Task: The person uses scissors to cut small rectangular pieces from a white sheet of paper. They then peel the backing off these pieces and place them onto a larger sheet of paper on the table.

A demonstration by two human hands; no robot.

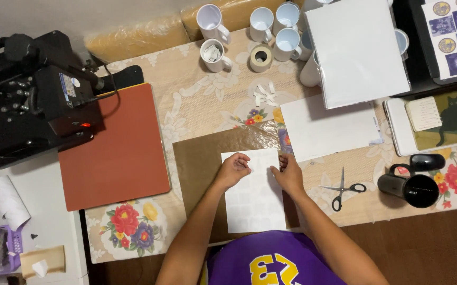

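Well off to the left of my fingers, the black heat press (33,95) is standing swung open over its bare, matte red pad (115,148). My left hand (233,170) is curling loosely, pressing on the thin white sheet (253,195), which is lying flat on glossy brown paper (199,174); my right hand (289,174) is pinching its right edge, fingers nearly closed. Further right, steel scissors (344,190) are lying unused, so the sheet is only being positioned.

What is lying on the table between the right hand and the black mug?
In the head view, a pair of scissors lies between the right hand and the black mug, blades closed, on the floral tablecloth.
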